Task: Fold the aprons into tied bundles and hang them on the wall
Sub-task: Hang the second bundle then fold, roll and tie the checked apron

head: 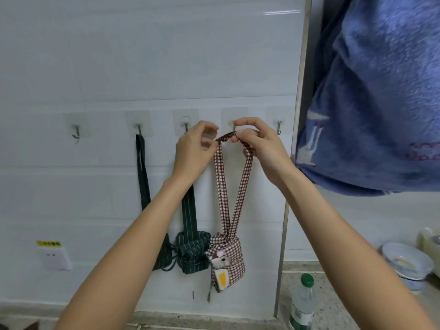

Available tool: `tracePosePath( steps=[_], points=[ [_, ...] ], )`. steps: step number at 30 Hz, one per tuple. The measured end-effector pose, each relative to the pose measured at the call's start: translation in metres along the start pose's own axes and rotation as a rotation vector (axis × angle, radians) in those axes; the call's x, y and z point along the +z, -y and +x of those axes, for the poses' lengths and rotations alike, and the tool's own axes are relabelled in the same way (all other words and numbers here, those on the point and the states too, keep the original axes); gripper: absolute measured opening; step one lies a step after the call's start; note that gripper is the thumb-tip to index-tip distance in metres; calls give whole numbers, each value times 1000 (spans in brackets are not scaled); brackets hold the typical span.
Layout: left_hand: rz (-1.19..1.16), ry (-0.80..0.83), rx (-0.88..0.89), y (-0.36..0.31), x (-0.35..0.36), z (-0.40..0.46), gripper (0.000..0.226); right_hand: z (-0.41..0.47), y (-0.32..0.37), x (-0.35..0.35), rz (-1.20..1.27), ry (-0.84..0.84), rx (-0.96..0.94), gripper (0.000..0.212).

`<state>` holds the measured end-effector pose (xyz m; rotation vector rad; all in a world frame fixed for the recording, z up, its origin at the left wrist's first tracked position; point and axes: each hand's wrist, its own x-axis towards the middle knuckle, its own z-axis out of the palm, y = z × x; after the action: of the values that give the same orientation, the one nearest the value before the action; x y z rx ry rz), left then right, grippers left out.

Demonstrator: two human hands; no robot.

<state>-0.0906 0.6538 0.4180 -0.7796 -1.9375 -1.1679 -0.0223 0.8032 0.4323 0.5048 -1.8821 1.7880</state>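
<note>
step: the checked bundle (227, 254) is being hung by its strap loop (232, 172) on the fourth hook (234, 126) of the row on the tiled wall (142, 67).
left hand: the left hand (194, 152) is seen pinching the top of the loop on its left side, fingers curled round the fabric.
right hand: the right hand (258, 148) is seen pinching the same loop top on its right side, just under the hook tip; whether the strap is already over the hook cannot be told.
where the thing is: the bundle hangs below both hands, in front of the wall and above the desk (328, 296), its weight carried by the loop.
neighbours: a striped green bundle (192, 254) hangs from the third hook (186, 126), touching the checked one; another dark green apron (142, 175) hangs from the second hook (139, 128).
handling: the bundle is judged light and soft, with no stiffness; the strap is thin, limp cloth that twists and collapses easily, so it is best held at the loop's top, spread open between two pinches.
risk: a narrow hook tip could be missed by a slack loop, and the bundle would drop once let go.
also seen: a green-capped bottle (303, 303) and a white bowl (407, 260) stand on the desk; a blue garment (381, 91) hangs at right.
</note>
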Motion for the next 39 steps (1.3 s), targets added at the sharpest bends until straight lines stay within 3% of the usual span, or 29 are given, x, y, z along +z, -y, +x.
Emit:
tracePosePath(
  steps=[7,11,13,17,21,24,28,34,39],
  points=[
    [-639,269,-449,-4,-10,9,24,16,-2,-11,-36,-101,16,13],
    [-955,300,-469,-8,-9,13,23,21,-2,-18,-52,-155,11,11],
    [-777,262,-364,-11,-3,11,25,22,-3,-19,-72,-155,-3,9],
    [-118,-37,-115,-13,8,12,5,25,-10,-17,-164,-195,-60,8],
    [417,-182,57,-11,15,13,10,28,-26,-15,-466,-304,-122,6],
    [455,-248,154,-7,22,13,11,23,-36,-12,-686,-378,-150,17],
    [362,-161,122,-1,28,2,11,12,-46,-4,-847,-411,-209,24],
    [164,-4,59,4,32,-24,19,-6,-60,0,-826,-371,-227,23],
    [61,145,-136,18,32,-78,33,-59,-108,-16,-712,-243,-102,15]
  ],
)
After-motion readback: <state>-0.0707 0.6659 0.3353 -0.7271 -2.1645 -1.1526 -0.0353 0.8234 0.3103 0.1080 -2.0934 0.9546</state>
